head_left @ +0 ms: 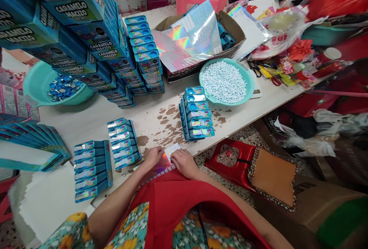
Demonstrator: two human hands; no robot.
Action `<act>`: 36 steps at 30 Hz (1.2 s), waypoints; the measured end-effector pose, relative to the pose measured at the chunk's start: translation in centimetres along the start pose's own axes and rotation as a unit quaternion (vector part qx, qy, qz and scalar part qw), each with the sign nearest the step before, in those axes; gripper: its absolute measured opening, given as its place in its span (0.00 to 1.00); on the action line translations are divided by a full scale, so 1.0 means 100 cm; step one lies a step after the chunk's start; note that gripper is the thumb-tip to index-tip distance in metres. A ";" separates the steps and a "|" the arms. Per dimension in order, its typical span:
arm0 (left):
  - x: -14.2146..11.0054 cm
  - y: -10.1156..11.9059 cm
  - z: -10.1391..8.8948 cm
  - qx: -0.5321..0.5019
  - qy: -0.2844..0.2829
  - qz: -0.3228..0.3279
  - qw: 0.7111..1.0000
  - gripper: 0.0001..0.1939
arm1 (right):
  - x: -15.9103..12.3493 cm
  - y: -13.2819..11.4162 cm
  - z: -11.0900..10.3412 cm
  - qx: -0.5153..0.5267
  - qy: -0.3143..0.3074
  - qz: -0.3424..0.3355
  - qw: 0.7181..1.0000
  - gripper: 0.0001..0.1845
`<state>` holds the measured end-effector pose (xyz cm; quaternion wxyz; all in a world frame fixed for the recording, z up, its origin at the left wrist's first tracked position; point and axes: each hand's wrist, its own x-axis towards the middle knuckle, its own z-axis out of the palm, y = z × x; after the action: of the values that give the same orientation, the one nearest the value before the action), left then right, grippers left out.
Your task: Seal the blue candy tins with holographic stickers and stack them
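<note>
At the front edge of the table lies a shiny holographic sticker sheet [163,167], reflecting red and purple, with small pale rectangles along its lower border and a whitish part at its upper right. My left hand [153,157] is closed at its left side, fingers curled down onto it. Over the whitish part my right hand [185,163] bends its fingers, the tips pinched at the sheet; exactly what is between them is hidden. Left of my hands stand two rows of small blue candy boxes [124,143]. Another blue box group [197,112] stands up and to the right.
Tall stacks of blue display boxes [77,11] rise at left. A teal bowl of white candies [224,80] sits near a cardboard carton [184,73] topped with holographic sheets. Another teal basin [37,88] holds blue pieces. Scissors [276,81] and clutter lie right; a red stool [230,157] is beside the table.
</note>
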<state>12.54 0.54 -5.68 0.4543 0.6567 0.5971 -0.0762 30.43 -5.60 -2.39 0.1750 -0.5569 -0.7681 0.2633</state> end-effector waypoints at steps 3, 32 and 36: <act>-0.013 0.017 -0.010 -0.064 0.081 0.025 0.994 0.13 | 0.000 -0.014 -0.032 0.101 0.076 0.055 0.990 0.05; 0.079 0.171 -0.076 -0.200 0.065 0.174 0.962 0.09 | 0.112 0.075 -0.146 0.164 0.330 0.319 0.873 0.13; 0.079 0.164 -0.073 -0.056 0.129 0.164 0.976 0.09 | 0.112 0.075 -0.153 0.061 0.318 0.283 0.903 0.09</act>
<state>25.49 13.22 1.75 0.4164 0.7235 0.5377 0.1184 41.22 10.04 5.05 0.3616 -0.7932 -0.4640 0.1575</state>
